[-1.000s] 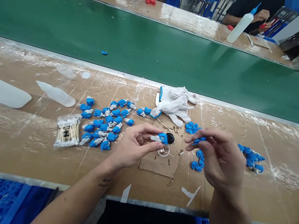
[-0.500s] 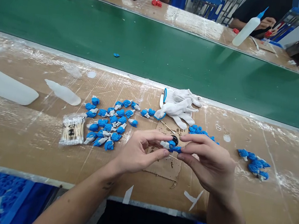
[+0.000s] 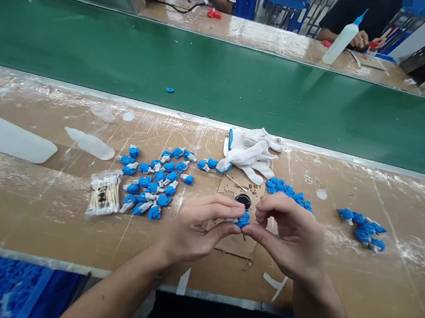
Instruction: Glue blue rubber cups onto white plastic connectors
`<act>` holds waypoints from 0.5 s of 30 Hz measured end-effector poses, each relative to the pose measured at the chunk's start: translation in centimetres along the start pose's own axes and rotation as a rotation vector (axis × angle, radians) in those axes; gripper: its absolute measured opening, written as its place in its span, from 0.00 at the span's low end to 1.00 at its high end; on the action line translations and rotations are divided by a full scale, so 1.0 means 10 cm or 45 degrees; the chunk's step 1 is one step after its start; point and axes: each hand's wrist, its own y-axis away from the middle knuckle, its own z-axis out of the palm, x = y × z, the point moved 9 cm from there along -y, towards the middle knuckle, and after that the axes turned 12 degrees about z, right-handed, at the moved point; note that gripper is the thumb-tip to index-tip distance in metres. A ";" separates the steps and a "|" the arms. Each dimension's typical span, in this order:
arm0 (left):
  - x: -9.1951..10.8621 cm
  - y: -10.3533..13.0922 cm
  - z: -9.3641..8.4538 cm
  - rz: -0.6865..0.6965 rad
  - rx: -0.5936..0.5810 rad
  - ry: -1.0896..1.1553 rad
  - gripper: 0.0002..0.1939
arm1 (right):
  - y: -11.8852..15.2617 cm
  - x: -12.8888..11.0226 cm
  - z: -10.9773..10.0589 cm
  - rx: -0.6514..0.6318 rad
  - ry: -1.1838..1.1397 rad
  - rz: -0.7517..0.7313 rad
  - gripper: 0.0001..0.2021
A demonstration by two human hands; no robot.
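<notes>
My left hand (image 3: 199,224) pinches a small blue-and-grey plastic part (image 3: 242,219) between thumb and fingertips, over a piece of brown cardboard (image 3: 234,247). From the other side, the thumb of my right hand (image 3: 290,235) presses on the same part, its fingers curled just above it. Right behind the part, a round black dish (image 3: 243,200) sits on the cardboard. A cotton swab (image 3: 237,184) lies on the cardboard's far end. Similar blue-and-grey parts (image 3: 152,188) spread left of my hands, and a cluster of blue pieces (image 3: 289,191) lies beyond my right hand.
White gloves (image 3: 251,156) lie behind the cardboard. To the left are a bag of cotton swabs (image 3: 104,193) and translucent bottles (image 3: 90,144). More blue parts (image 3: 364,229) lie at right. A green belt (image 3: 222,83) crosses behind; co-workers' hands (image 3: 361,40) handle red pieces beyond it.
My right fingertips have come off the plastic part and curled, leaving the thumb against it. The part has turned and moved slightly nearer me, uncovering more of the black dish. The view has shifted slightly.
</notes>
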 end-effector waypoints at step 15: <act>0.03 0.05 0.00 -0.009 -0.034 0.065 0.23 | 0.10 -0.13 -0.20 0.100 0.176 -0.188 0.15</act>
